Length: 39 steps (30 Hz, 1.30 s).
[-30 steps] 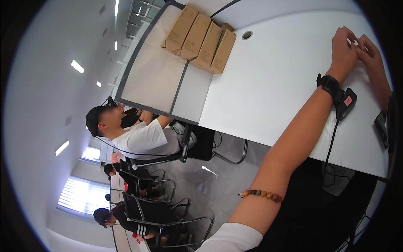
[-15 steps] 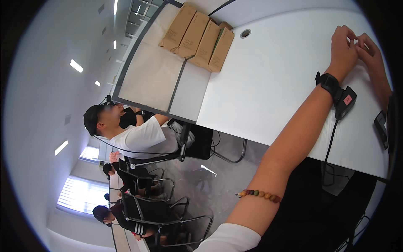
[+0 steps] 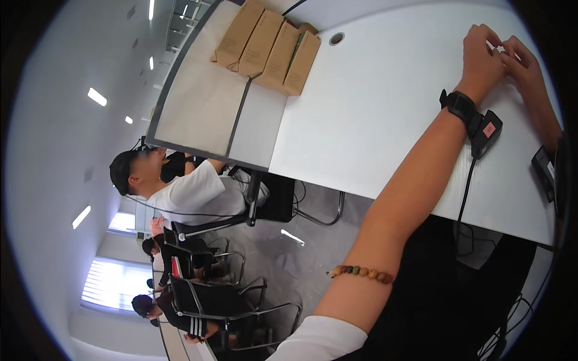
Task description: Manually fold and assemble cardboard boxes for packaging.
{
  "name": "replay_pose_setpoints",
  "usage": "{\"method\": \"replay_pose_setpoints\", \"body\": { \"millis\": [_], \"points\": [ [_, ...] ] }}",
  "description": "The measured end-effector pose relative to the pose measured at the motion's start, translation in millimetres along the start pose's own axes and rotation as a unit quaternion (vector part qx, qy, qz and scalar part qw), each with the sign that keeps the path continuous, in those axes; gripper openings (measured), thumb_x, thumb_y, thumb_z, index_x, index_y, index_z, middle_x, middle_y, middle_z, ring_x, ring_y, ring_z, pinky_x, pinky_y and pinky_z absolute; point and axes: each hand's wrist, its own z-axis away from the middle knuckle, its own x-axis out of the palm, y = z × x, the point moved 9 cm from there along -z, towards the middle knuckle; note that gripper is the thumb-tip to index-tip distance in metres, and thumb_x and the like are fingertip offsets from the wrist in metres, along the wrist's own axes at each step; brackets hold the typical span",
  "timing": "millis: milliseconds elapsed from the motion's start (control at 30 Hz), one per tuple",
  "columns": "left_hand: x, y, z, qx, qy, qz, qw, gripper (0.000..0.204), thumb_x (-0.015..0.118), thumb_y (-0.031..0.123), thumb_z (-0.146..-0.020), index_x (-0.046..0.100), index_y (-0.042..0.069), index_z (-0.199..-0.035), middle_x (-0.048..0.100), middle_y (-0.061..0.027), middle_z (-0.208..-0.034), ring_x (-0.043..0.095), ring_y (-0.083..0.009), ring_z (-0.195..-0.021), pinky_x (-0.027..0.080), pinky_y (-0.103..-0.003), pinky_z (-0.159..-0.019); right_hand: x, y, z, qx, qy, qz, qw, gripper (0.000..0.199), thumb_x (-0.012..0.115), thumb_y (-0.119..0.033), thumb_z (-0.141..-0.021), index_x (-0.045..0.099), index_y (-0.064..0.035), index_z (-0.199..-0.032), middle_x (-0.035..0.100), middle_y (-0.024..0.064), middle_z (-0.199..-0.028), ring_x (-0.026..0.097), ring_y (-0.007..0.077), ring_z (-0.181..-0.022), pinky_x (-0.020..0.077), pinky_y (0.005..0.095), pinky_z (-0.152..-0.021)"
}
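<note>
My left hand [image 3: 481, 63] is over the far right of the white table [image 3: 373, 102], its fingers curled and pinched. Right beside it, my right hand [image 3: 524, 65] bends its fingers toward the same spot, and the fingertips of both almost meet. A tiny pale spot shows between them; whether it is a held thing or the table behind, I cannot make out. On my left wrist sits a black strap [image 3: 462, 107] with a black cabled device [image 3: 486, 135]. Another black device [image 3: 543, 173] is near my right wrist at the rim. A bead bracelet [image 3: 364, 272] circles my left arm.
Several brown cardboard boxes [image 3: 274, 51] stand in a row by the grey-framed partition [image 3: 195, 99]. A cable hole [image 3: 337, 39] pierces the tabletop. A cable [image 3: 465, 192] hangs over the table's edge. To the left, a person in a white shirt [image 3: 198, 189] sits; others sit beyond on black chairs.
The whole view has shifted slightly, so table, boxes and arms appear a little further left and up. Both hands stay close together with fingers still pinched.
</note>
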Motion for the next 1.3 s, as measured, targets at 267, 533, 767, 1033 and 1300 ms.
{"method": "replay_pose_setpoints", "body": {
  "millis": [267, 533, 767, 1033, 1300],
  "points": [
    [7.2, -2.8, 0.4, 0.038, 0.022, -0.016, 0.999, 0.019, 0.057, -0.015, -0.072, 0.056, 0.0, -0.084, 0.058, -0.0159, -0.091, 0.059, -0.0313, -0.076, 0.049, -0.041, -0.061, -8.8, 10.1, 5.9, 0.05, 0.031, 0.016, 0.998, 0.019, 0.059, -0.017, -0.091, 0.041, -0.0182, -0.085, 0.047, -0.0092, -0.083, 0.044, 0.0, -0.074, 0.0349, 0.0189, -0.062],
    [6.5, -0.2, -1.1, 0.047, 0.047, -0.008, 0.998, 0.019, 0.055, -0.015, -0.073, 0.055, 0.002, -0.082, 0.057, -0.0157, -0.089, 0.056, -0.0333, -0.079, 0.046, -0.043, -0.066, -11.7, 0.1, 4.4, -0.004, 0.052, 0.035, 0.998, 0.021, 0.061, -0.015, -0.091, 0.041, -0.0154, -0.083, 0.046, -0.0053, -0.088, 0.056, 0.005, -0.089, 0.0516, 0.0232, -0.079],
    [-2.2, -16.1, -3.6, -0.008, 0.03, 0.017, 0.999, 0.019, 0.055, -0.015, -0.073, 0.056, 0.001, -0.08, 0.056, -0.0156, -0.089, 0.057, -0.0329, -0.079, 0.047, -0.043, -0.064, -6.4, 16.3, -3.0, 0.016, 0.06, 0.01, 0.998, 0.023, 0.061, -0.016, -0.093, 0.042, -0.0153, -0.081, 0.054, -0.0045, -0.096, 0.059, 0.0055, -0.094, 0.0523, 0.025, -0.075],
    [8.0, -12.9, -0.1, -0.017, 0.004, 0.031, 0.999, 0.019, 0.056, -0.015, -0.076, 0.055, 0.003, -0.081, 0.056, -0.0151, -0.094, 0.057, -0.0326, -0.079, 0.049, -0.04, -0.064, -17.4, 20.1, 0.8, 0.028, 0.067, 0.037, 0.997, 0.019, 0.062, -0.017, -0.093, 0.045, -0.0154, -0.083, 0.056, -0.0045, -0.096, 0.06, 0.0063, -0.093, 0.0522, 0.0261, -0.073],
    [-14.0, 4.2, 3.4, 0.086, 0.041, -0.052, 0.994, 0.008, 0.059, -0.008, -0.079, 0.06, -0.001, -0.084, 0.062, -0.0175, -0.091, 0.063, -0.0293, -0.071, 0.053, -0.036, -0.061, -1.1, 17.6, -6.2, -0.018, 0.026, 0.0, 0.999, 0.029, 0.063, -0.015, -0.091, 0.037, -0.0166, -0.078, 0.051, -0.0058, -0.088, 0.056, 0.0019, -0.079, 0.0526, 0.0195, -0.07]
  ]
}}
